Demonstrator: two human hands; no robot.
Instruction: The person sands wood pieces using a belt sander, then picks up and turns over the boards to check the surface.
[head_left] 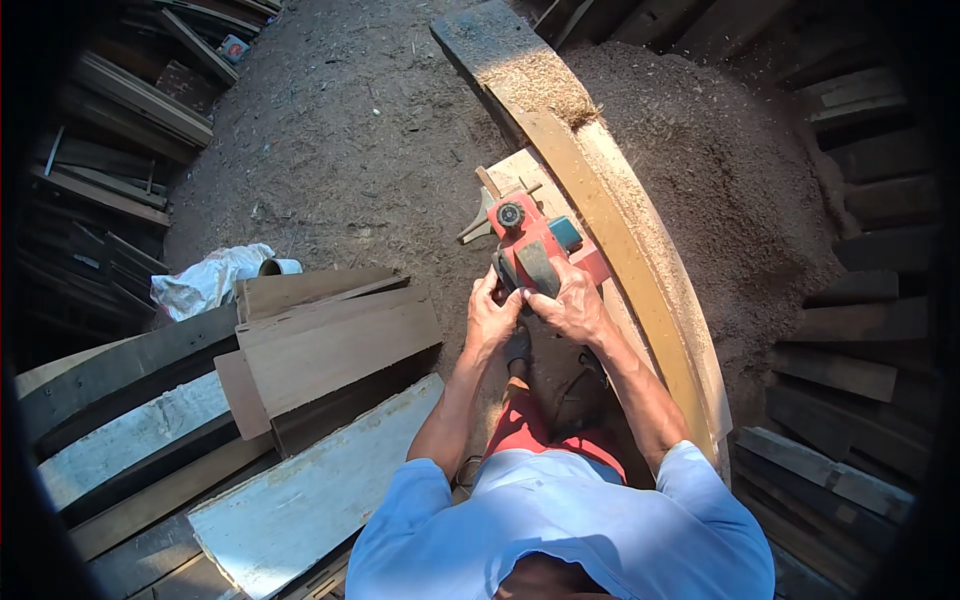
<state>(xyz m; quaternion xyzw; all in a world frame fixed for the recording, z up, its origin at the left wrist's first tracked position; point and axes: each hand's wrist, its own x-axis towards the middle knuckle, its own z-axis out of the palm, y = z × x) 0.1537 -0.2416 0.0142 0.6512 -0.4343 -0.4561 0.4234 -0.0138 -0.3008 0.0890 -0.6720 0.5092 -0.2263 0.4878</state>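
A red electric hand planer [535, 235] with a black knob and a dark grey rear handle rests on a pale board [620, 315] on the workbench. My left hand [491, 316] has its fingers curled at the black rear end of the planer. On the right of the same handle, my right hand [577, 308] is closed, its thumb toward the left hand. The two hands nearly touch, and what lies under the fingertips is partly hidden. Right of the planer runs a long yellowish-brown beam [605, 220], appearing curved in this view.
Wood shavings [535, 85] lie on the bench's far end, and a large sawdust heap [710, 160] spreads right of it. Stacked boards [340, 345] stand at left beside a white sack [212, 280]. More planks [870, 320] line the right side.
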